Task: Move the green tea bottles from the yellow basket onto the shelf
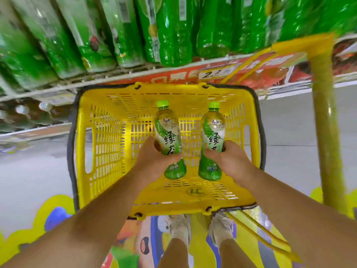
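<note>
A yellow basket [108,144] stands on the floor in front of me, below the shelf [135,73]. My left hand [154,161] grips one green tea bottle [168,132] around its lower half. My right hand [229,159] grips a second green tea bottle [212,132] the same way. Both bottles have light green caps and point toward the shelf, held over the basket's inside. No other bottle shows in the basket.
The shelf above carries a tight row of green bottles [173,31], with a red price strip [212,73] along its edge. A lower shelf with dark bottles [29,115] sits at left. A yellow post [326,132] rises at right. My feet [201,229] stand behind the basket.
</note>
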The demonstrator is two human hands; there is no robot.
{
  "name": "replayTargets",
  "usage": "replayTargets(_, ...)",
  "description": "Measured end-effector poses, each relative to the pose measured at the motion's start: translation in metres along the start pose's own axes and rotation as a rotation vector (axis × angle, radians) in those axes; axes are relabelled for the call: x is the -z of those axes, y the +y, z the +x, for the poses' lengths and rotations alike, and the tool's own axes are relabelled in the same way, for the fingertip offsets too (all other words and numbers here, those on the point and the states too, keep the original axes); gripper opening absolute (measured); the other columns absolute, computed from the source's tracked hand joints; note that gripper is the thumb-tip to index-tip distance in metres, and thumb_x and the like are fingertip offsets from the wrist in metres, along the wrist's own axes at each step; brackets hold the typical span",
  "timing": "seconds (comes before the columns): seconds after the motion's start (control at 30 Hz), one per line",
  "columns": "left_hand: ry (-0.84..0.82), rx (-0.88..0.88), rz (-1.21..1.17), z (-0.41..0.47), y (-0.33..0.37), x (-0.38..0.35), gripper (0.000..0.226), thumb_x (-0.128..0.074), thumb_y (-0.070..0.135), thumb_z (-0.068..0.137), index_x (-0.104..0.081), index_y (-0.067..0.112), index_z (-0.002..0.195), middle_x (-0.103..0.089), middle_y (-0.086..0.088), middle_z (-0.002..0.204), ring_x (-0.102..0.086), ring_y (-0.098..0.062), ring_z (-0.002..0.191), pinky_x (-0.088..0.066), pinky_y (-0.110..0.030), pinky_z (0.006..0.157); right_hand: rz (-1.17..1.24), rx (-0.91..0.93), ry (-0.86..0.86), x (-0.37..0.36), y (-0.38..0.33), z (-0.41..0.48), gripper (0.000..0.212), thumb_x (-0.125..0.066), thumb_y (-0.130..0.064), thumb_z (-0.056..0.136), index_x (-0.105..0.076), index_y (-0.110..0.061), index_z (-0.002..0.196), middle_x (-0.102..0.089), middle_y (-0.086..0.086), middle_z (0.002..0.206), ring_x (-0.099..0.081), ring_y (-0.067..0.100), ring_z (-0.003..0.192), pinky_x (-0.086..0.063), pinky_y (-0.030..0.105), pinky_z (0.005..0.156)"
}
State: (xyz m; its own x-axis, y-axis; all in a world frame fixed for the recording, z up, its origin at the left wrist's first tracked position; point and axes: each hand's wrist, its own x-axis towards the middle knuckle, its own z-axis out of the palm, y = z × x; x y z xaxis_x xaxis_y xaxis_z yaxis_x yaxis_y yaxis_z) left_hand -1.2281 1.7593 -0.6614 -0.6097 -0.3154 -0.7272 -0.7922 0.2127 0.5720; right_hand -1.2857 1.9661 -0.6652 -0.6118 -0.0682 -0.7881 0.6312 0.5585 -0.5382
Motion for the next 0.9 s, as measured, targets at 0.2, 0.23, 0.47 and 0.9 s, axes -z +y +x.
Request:
replayTargets(0.2,0.071,-0.059,0.064,-0.073,0.058,0.037,0.050,-0.094,0.032,0.065,-0.056,0.021,0.095,-0.068,0.005,0.090,-0.068,-0.011,0.082,-0.050,-0.026,0.061,-0.044,0.105,-0.010,0.049,-0.061,-0.082,0.023,-0.079,-0.030,0.078,-0.062,-0.018,0.089,-0.066,-0.004,0.078,-0.064,0.013,0.070,-0.043,0.019,0.047)
replayTargets(0.23,0.069,-0.076,0.059,-0.089,0.070,0.043,0.047,-0.094,0.032,0.066,-0.056,0.022,0.093,-0.067,0.006,0.087,-0.067,-0.009,0.078,-0.048,-0.025,0.058,-0.058,0.132,-0.014,0.057,-0.071,-0.096,0.024,-0.079,-0.029,0.078,-0.059,-0.018,0.086,-0.063,-0.006,0.077,-0.062,0.012,0.069,-0.040,0.017,0.047)
replayTargets(0.47,0.086,-0.218,-0.062,-0.205,0.174,0.076,0.048,-0.084,0.000,0.077,-0.039,0.010,0.088,-0.043,0.005,0.069,-0.050,0.001,0.054,-0.037,-0.008,0.046,-0.096,0.257,0.016,0.104,-0.143,-0.211,0.035,-0.077,-0.030,0.076,-0.061,-0.019,0.104,-0.068,-0.005,0.090,-0.067,0.012,0.079,-0.050,0.018,0.056)
replayTargets(0.9,0.205,-0.515,-0.062,-0.396,0.275,0.183,0.054,-0.084,0.001,0.077,-0.034,0.019,0.076,-0.038,0.007,0.068,-0.043,0.013,0.042,-0.036,-0.011,0.049,-0.084,0.473,0.216,0.156,-0.244,-0.407,0.023,-0.079,-0.035,0.078,-0.065,-0.026,0.093,-0.070,-0.016,0.082,-0.066,-0.002,0.070,-0.046,0.013,0.054)
